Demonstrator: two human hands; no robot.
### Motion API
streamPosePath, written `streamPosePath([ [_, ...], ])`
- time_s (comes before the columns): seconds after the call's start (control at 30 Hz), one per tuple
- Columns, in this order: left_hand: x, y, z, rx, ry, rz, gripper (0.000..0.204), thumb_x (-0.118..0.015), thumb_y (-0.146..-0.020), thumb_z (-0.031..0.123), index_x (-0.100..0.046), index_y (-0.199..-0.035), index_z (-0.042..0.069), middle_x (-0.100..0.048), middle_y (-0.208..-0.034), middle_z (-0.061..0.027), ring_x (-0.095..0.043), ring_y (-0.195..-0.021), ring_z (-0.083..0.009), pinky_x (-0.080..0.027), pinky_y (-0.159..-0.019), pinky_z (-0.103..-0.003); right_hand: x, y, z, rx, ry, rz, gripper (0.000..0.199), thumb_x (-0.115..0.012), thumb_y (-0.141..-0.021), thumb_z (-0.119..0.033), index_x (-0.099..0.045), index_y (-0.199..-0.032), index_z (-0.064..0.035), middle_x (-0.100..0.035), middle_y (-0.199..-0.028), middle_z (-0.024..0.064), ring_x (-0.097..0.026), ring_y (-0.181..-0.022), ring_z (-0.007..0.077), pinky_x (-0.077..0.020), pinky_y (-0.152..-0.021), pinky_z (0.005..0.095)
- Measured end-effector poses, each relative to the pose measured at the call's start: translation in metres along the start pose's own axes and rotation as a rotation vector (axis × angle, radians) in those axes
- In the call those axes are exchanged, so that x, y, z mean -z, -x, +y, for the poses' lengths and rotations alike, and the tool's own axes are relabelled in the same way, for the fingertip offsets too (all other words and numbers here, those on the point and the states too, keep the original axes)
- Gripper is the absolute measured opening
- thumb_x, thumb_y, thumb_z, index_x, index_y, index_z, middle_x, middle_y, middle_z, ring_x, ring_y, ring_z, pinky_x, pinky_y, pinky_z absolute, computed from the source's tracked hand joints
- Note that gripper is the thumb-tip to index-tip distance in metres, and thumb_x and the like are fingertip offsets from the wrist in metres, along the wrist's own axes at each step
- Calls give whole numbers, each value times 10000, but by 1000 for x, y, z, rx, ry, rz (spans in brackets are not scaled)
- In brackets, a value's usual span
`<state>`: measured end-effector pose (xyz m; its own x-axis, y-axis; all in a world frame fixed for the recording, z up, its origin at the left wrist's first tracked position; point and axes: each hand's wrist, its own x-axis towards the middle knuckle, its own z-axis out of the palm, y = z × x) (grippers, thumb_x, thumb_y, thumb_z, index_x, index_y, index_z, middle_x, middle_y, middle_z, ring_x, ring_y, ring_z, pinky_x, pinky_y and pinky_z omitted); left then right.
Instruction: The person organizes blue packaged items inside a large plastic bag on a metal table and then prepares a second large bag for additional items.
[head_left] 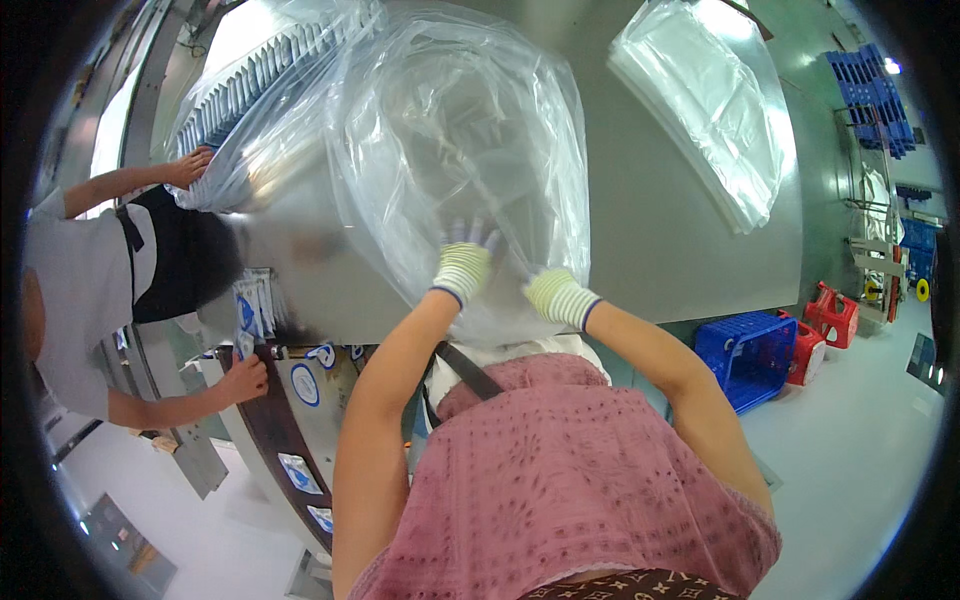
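1. Head view: the left hand [466,262], gloved, is laid on the large clear plastic bag [460,150] with its fingers spread.
2. The right hand [553,293], gloved, is set against the bag's near edge; whether it is spread or pinching the film cannot be told.
3. The bag is seen lying on the steel table [660,240], just ahead of the person.
4. A stack of clear bags [710,110] is seen well apart, at the far right.
5. A co-worker's hand [188,168] is placed on another filled bag [250,110] at the left.
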<state>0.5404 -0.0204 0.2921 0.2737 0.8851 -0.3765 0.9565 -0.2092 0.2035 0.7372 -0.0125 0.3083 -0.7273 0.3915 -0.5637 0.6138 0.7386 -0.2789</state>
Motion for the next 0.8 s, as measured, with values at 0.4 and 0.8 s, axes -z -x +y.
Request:
streamPosePath([
  [0.4,17,-36,25,-138,-18,-289,581,-515,-885,221,-371,-1436,108,-361,-1476,-189,-354,-1358,-361,-324,-1064,-547,69,-10,12,-273,-269,171,219,-531,-841,-210,-661,-881,-39,-670,-921,201,-637,-859,374,-487,-769,491],
  [0.8,-17,12,39,-246,43,-404,587,-520,-902,247,-348,-1456,337,-76,-1597,-76,-101,-1452,-378,-119,-1099,-666,146,-191,57,-320,31,81,894,-676,-743,-604,-292,-1487,-290,-63,-1599,63,-125,-1449,364,-185,-1082,687],
])
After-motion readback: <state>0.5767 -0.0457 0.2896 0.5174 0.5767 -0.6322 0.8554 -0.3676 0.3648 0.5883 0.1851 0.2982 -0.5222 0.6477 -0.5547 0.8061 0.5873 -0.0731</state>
